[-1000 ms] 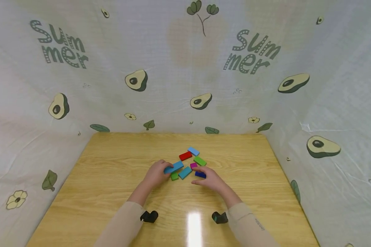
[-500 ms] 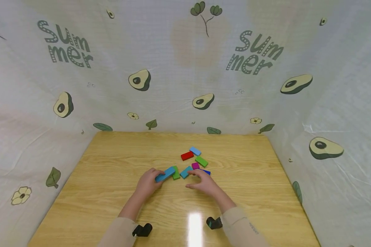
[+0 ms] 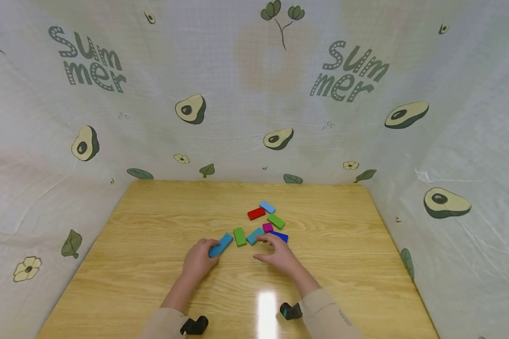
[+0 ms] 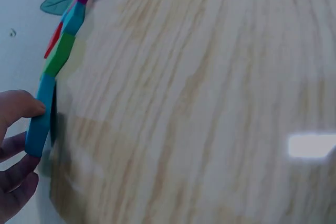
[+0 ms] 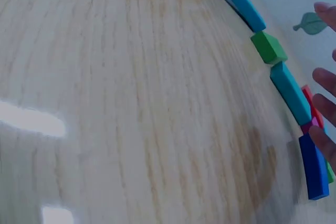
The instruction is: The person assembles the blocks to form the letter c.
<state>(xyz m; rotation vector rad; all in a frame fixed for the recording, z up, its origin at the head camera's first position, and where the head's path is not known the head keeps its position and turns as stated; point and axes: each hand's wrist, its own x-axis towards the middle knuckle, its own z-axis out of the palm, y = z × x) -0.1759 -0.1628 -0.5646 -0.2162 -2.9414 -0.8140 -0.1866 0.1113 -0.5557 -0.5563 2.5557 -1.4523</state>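
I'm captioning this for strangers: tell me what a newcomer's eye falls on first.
Probably the colourful blocks clustered on the table. Next, the left hand, gripping a long blue block left of that cluster. Behind, a pale sheet with avocado prints fills the head view's upper half.

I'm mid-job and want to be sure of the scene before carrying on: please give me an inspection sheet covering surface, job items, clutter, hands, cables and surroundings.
Surface: wooden tabletop, with a bright reflection toward the near side.
Job items: long blue block, near green block, teal block, magenta block, dark blue block, far green block, red block, light blue block.
Clutter: nothing seen.
Left hand: grips the long blue block.
Right hand: holds nothing, near the teal and dark blue blocks; contact cannot be told.
Cables: nothing seen.
Surroundings: printed cloth behind and on both sides.
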